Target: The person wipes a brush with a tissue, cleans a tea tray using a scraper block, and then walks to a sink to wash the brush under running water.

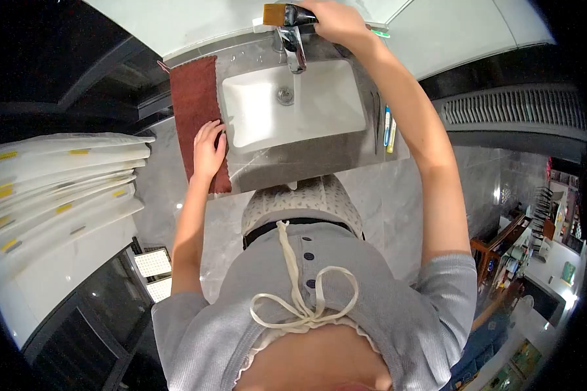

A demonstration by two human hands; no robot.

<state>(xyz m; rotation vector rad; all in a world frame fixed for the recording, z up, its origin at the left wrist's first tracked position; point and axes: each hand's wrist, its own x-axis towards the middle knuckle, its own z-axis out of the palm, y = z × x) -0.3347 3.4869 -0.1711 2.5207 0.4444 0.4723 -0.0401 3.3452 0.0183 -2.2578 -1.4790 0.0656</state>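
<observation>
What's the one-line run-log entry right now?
right hand: holding brush by tap | left hand: resting on cloth | sink: beside cloth

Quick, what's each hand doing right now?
Left hand: open, resting on the reddish-brown cloth.
Right hand: closed around the handle of the brush, near the faucet.

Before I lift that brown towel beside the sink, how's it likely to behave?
The towel is probably floppy, as its edges ripple and it lies flat. It may bunch rather than roll, and your left hand, resting on it, could pin it.
</observation>
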